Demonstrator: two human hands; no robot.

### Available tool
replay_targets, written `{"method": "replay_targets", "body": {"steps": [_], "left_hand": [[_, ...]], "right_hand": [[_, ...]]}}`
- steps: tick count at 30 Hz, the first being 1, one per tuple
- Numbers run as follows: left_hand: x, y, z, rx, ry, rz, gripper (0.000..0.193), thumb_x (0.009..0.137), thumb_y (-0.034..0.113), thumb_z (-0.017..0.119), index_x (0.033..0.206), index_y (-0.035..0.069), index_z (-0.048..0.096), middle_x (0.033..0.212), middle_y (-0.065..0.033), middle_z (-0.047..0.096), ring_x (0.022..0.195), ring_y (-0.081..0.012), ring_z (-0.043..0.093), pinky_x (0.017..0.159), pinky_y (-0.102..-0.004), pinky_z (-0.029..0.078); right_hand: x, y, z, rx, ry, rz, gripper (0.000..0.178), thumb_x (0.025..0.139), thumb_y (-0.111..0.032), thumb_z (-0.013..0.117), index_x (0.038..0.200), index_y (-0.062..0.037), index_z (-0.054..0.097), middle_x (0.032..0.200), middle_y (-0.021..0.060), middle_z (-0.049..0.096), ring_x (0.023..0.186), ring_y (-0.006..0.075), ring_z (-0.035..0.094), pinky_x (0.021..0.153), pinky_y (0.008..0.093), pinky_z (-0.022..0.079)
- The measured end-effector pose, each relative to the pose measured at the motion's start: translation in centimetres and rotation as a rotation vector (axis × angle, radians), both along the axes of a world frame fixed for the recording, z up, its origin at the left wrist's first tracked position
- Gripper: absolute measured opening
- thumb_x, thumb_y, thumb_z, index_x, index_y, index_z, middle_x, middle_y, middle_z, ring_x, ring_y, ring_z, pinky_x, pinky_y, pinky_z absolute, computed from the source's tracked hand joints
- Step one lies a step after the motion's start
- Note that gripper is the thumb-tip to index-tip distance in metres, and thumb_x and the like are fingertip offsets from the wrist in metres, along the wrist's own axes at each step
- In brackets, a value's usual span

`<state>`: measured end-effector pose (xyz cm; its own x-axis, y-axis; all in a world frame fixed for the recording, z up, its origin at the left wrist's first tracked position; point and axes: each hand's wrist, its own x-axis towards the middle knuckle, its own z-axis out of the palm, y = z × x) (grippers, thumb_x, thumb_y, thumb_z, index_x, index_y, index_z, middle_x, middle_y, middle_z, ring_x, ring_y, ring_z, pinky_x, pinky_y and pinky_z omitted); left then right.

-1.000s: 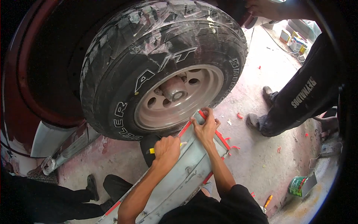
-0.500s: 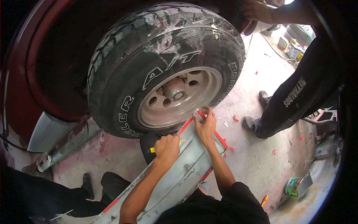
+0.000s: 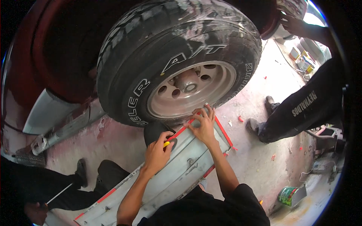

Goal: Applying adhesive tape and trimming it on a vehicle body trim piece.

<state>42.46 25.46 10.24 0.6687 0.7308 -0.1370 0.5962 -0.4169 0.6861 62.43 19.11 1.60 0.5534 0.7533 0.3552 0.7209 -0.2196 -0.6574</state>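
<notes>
Dusty concrete floor [image 3: 260, 165] surrounded us. A long, ridged, pale-grey panel [image 3: 158, 194] edged with red tape [image 3: 224, 132] lay below us. Our left hand [image 3: 155, 158] curled its fingers around a small yellow tool [image 3: 166, 144]; farther out, our right hand [image 3: 204, 129] spread its fingers over the panel's end, near a black rubber tire [image 3: 122, 75].

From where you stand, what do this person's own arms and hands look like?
The left hand and right hand are ungloved; no cables or wristbands show. A loose black cloth sleeve covers the upper right arm; the right forearm and left forearm are bare.
</notes>
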Motion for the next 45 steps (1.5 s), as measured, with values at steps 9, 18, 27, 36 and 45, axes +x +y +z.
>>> {"method": "replay_targets", "body": {"steps": [9, 18, 27, 36, 45], "left_hand": [[-2.4, -0.8, -0.5, 0.544, 0.111, -0.244, 0.031, 0.084, 0.009, 0.066, 0.114, 0.012, 0.069, 0.076, -0.0085, 0.062, 0.073, -0.0287, 0.067, 0.064, -0.0425, 0.054], [-1.8, -0.9, -0.3, 0.475, 0.412, -0.283, 0.032, 0.087, 0.008, 0.057, 0.117, 0.006, 0.068, 0.081, -0.0160, 0.066, 0.071, -0.0353, 0.069, 0.063, -0.0464, 0.055], [-1.7, -0.6, -0.5, 0.417, 0.436, -0.226, 0.032, 0.087, 0.009, 0.056, 0.116, 0.007, 0.069, 0.082, -0.0171, 0.067, 0.074, -0.0383, 0.069, 0.063, -0.0491, 0.054], [-2.1, -0.2, -0.7, 0.392, 0.398, -0.191, 0.021, 0.087, 0.012, 0.057, 0.101, 0.009, 0.072, 0.079, -0.0151, 0.068, 0.076, -0.0365, 0.068, 0.067, -0.0489, 0.053], [-2.8, 0.0, -1.1, 0.334, 0.348, -0.160, 0.018, 0.091, 0.017, 0.059, 0.093, 0.008, 0.074, 0.085, -0.0193, 0.071, 0.081, -0.0414, 0.068, 0.071, -0.0509, 0.051]], "right_hand": [[-0.1, 0.3, 0.4, -0.013, -0.016, 0.018, 0.031, 0.069, -0.034, 0.086, 0.088, -0.0106, 0.076, 0.114, 0.0028, 0.060, 0.135, 0.0400, 0.034, 0.115, 0.0591, 0.018], [-0.1, 0.2, 0.2, -0.026, 0.010, 0.023, 0.031, 0.072, -0.041, 0.084, 0.086, -0.0147, 0.078, 0.113, 0.0028, 0.060, 0.136, 0.0404, 0.033, 0.117, 0.0595, 0.014], [-0.9, 0.6, 1.0, 0.010, -0.060, 0.052, 0.039, 0.065, -0.040, 0.088, 0.086, -0.0114, 0.074, 0.118, 0.0036, 0.059, 0.138, 0.0401, 0.031, 0.116, 0.0583, 0.017], [-2.9, 1.9, -1.1, -0.138, -0.030, 0.287, 0.048, 0.059, -0.053, 0.086, 0.088, -0.0173, 0.073, 0.097, 0.0043, 0.065, 0.131, 0.0320, 0.045, 0.117, 0.0620, 0.014], [-2.7, 2.9, 0.9, -0.256, 0.003, 0.416, 0.053, 0.058, -0.059, 0.085, 0.077, -0.0121, 0.070, 0.091, 0.0055, 0.068, 0.115, 0.0286, 0.056, 0.120, 0.0491, 0.023]]}}
